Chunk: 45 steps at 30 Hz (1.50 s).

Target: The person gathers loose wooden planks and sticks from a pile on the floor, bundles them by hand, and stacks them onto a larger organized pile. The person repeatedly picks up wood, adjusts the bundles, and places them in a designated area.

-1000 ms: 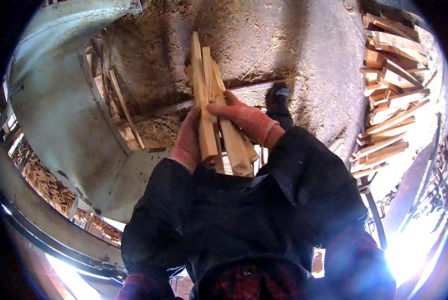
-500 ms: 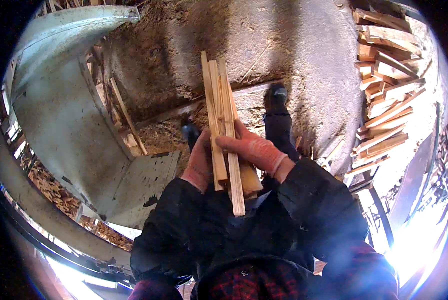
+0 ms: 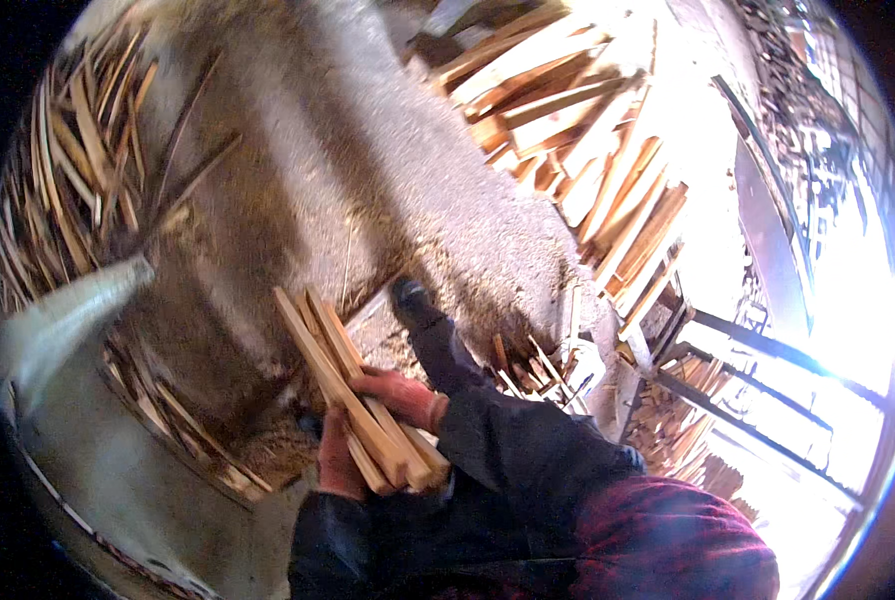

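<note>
A small bundle of long, pale wood strips [image 3: 353,405] lies slantwise in front of my body, its near ends toward my lap. My left hand [image 3: 340,462], in an orange-red glove, is closed around the bundle from its left side. From the right, my right hand [image 3: 400,397], gloved alike, grips the strips with its fingers over their upper face. The undersides of the strips and some fingertips are hidden.
A large heap of split wood pieces [image 3: 618,190] lies at the right, beside a dark metal frame [image 3: 768,350]. Many thin strips [image 3: 78,160] are piled at the far left. A grey-green metal panel [image 3: 98,430] stands at the left; dusty floor [image 3: 298,150] stretches ahead.
The view has swung to the right, bringing the wood heap closer to the middle. Both hands still hold the strips, which now lean farther left at their far ends.
</note>
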Each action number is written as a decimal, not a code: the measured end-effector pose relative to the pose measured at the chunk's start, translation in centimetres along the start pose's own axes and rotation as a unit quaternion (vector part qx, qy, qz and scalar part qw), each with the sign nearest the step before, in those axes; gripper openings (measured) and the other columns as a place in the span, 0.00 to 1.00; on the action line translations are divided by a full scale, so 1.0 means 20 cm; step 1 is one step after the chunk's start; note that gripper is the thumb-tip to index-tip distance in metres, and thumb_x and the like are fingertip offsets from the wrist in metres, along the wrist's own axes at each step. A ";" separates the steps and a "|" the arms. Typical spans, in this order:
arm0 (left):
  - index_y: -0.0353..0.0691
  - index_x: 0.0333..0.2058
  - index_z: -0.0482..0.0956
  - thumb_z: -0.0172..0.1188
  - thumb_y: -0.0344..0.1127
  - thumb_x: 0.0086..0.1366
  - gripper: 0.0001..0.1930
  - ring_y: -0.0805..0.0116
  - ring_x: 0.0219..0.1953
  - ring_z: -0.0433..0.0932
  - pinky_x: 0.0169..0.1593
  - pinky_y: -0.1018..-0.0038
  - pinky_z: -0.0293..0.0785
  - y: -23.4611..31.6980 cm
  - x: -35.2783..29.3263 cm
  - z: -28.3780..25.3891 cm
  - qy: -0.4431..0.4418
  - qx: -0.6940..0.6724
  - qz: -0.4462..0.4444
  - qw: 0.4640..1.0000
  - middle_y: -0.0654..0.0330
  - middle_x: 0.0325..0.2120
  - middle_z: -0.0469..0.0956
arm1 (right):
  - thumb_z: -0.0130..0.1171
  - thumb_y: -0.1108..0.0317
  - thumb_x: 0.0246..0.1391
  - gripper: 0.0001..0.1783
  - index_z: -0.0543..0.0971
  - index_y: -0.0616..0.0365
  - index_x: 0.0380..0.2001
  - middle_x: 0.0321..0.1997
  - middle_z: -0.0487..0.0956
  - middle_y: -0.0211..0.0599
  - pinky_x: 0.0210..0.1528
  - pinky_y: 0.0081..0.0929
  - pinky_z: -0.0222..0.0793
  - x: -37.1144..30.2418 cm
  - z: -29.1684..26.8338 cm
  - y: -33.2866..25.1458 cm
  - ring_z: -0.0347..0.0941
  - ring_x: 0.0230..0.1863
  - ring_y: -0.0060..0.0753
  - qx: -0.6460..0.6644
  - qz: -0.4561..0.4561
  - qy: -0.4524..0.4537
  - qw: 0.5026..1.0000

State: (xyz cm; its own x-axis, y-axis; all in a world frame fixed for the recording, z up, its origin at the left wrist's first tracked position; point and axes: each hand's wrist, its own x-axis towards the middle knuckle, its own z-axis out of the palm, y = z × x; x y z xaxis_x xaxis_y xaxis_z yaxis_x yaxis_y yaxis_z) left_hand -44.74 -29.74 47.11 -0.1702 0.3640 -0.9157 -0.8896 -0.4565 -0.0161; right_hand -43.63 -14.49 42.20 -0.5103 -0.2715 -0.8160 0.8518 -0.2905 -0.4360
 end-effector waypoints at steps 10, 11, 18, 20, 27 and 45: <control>0.39 0.63 0.51 0.67 0.55 0.52 0.48 0.58 0.48 0.73 0.50 0.65 0.73 -0.15 -0.31 0.96 -0.135 0.371 0.224 0.891 0.51 0.49 0.69 | 0.57 0.58 0.59 0.37 0.56 0.54 0.68 0.61 0.69 0.30 0.63 0.25 0.58 -0.80 -0.34 -0.48 0.63 0.59 0.25 0.266 -0.191 0.075 0.942; 0.39 0.64 0.50 0.68 0.48 0.51 0.47 0.59 0.51 0.70 0.53 0.66 0.71 -0.17 -0.30 1.11 -0.175 0.376 0.209 0.886 0.52 0.52 0.66 | 0.57 0.58 0.59 0.37 0.56 0.54 0.68 0.62 0.67 0.30 0.64 0.24 0.56 -0.90 -0.41 -0.53 0.61 0.61 0.24 0.267 -0.255 0.080 0.926; 0.38 0.64 0.52 0.68 0.35 0.50 0.45 0.59 0.52 0.70 0.54 0.66 0.71 -0.47 -0.37 2.12 -0.311 0.478 0.153 0.807 0.54 0.52 0.67 | 0.68 0.51 0.48 0.51 0.53 0.58 0.68 0.65 0.63 0.40 0.65 0.33 0.55 -1.62 -0.91 -0.98 0.58 0.65 0.33 0.239 -0.390 0.241 0.856; 0.36 0.63 0.53 0.68 0.35 0.50 0.44 0.59 0.51 0.71 0.52 0.66 0.72 -0.52 -0.41 2.33 -0.315 0.528 0.171 0.770 0.52 0.52 0.68 | 0.70 0.50 0.46 0.53 0.53 0.58 0.68 0.65 0.63 0.40 0.65 0.34 0.56 -1.77 -0.99 -1.06 0.58 0.65 0.33 0.273 -0.442 0.234 0.822; 0.37 0.62 0.56 0.67 0.34 0.53 0.41 0.61 0.50 0.72 0.51 0.67 0.73 -0.41 -0.36 2.87 -0.385 0.547 0.177 0.722 0.53 0.50 0.71 | 0.68 0.51 0.50 0.52 0.50 0.61 0.68 0.66 0.62 0.40 0.66 0.31 0.53 -1.73 -1.26 -1.44 0.57 0.65 0.31 0.205 -0.563 0.302 0.742; 0.37 0.50 0.72 0.61 0.42 0.60 0.22 0.69 0.30 0.75 0.32 0.74 0.71 0.15 0.46 2.67 -0.009 0.934 -0.145 0.327 0.59 0.33 0.75 | 0.54 0.42 0.51 0.31 0.77 0.61 0.43 0.42 0.78 0.55 0.50 0.45 0.67 -1.10 -0.91 -0.83 0.73 0.48 0.56 0.314 -0.108 0.497 0.802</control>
State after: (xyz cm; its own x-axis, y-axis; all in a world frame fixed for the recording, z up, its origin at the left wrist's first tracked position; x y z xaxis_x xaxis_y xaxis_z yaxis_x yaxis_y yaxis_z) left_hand -71.63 15.72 60.03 0.0496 0.1847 -0.9816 0.4258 0.8851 0.1880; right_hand -44.46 13.02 60.41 -0.0251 0.6214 -0.7831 0.3693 -0.7221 -0.5849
